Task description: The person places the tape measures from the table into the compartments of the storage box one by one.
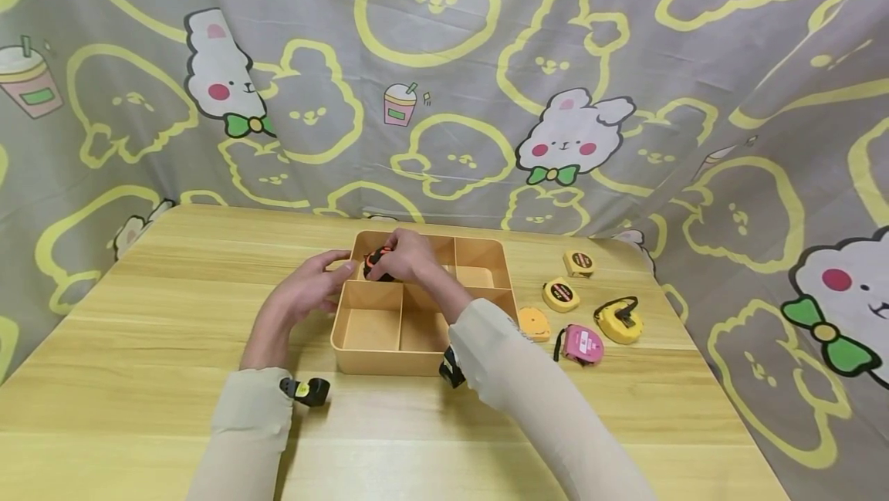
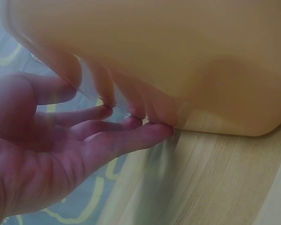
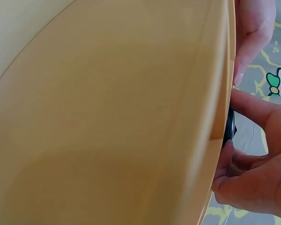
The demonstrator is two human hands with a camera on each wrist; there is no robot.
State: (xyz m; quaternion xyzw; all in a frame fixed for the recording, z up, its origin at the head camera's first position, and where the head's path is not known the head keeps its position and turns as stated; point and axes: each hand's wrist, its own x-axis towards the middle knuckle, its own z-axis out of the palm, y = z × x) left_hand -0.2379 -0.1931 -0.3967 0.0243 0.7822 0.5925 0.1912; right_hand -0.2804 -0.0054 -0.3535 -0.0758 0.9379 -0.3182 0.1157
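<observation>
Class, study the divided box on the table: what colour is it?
The box is plain light orange-brown, seen best in the head view.

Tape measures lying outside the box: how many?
5, right of the box: rearmost yellow one; second yellow one just nearer; orange one beside box; pink one frontmost; strapped yellow one rightmost. Right sleeve may hide more.

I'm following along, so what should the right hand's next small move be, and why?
Probably settle the black-and-orange object in the far left compartment of the box and release it, because the right hand holds it right at that compartment.
</observation>
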